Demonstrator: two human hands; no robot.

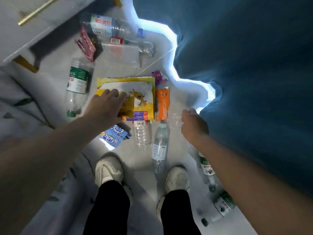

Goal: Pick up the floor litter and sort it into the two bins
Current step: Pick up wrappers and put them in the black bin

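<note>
Litter lies spread on the pale floor ahead of my feet. My left hand (105, 106) reaches down onto a large yellow snack bag (135, 92), and its curled fingers hold a small brownish wrapper (127, 107) over the bag. My right hand (193, 123) pinches a crumpled piece of clear plastic (175, 122) just right of an orange wrapper (162, 106). Clear plastic bottles lie around: one with a green label (77, 85) on the left, one with a white label (159, 148) between my hands, and a bare one (140, 134) next to it. No bins are in view.
A blue blanket (245, 82) fills the right side. A white cabinet with brass legs (25, 39) stands far left. A blue sachet (112, 135), pink wrappers (87, 44), a clear zip bag (122, 55) and more bottles (223, 206) lie about. My shoes (108, 170) stand near the bottom.
</note>
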